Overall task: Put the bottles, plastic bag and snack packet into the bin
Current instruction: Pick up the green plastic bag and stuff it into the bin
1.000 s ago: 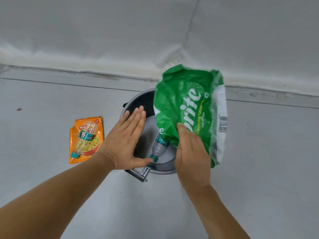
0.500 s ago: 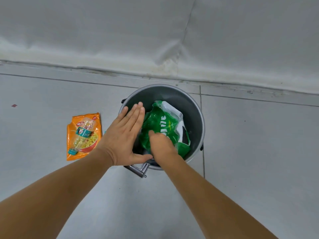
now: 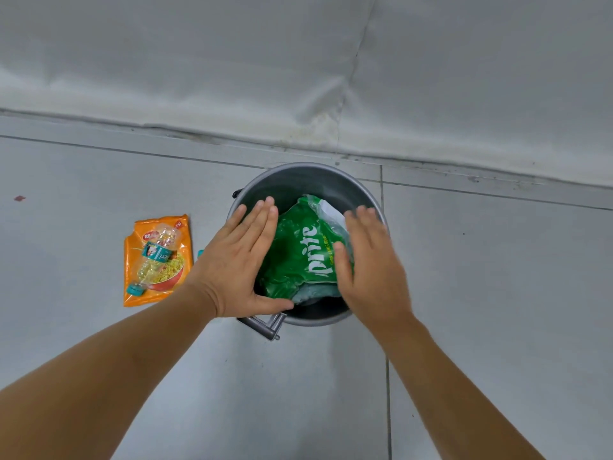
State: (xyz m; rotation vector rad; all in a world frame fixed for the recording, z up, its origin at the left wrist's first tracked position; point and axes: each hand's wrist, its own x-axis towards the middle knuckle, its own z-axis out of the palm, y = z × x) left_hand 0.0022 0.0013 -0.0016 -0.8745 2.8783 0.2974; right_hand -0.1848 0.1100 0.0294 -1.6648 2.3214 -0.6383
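Observation:
A grey metal bin (image 3: 298, 180) stands on the floor by the wall. The green plastic bag (image 3: 302, 257) lies crumpled inside it, hiding whatever is beneath. My left hand (image 3: 242, 263) rests flat on the bin's left rim, fingers together. My right hand (image 3: 371, 267) is over the bin's right side, open, its thumb against the bag. To the left of the bin an orange snack packet (image 3: 132, 287) lies flat on the floor. A clear bottle (image 3: 156, 257) with a teal cap rests on top of the packet.
A pale padded wall (image 3: 298, 78) runs across the back, right behind the bin. The bin's metal handle (image 3: 265, 327) sticks out toward me at the near rim. Grey floor tiles (image 3: 497, 293) spread to both sides.
My right hand lowered the green bag into the bin, pressed it down, then let go and lifted to the right. The left hand stayed on the rim.

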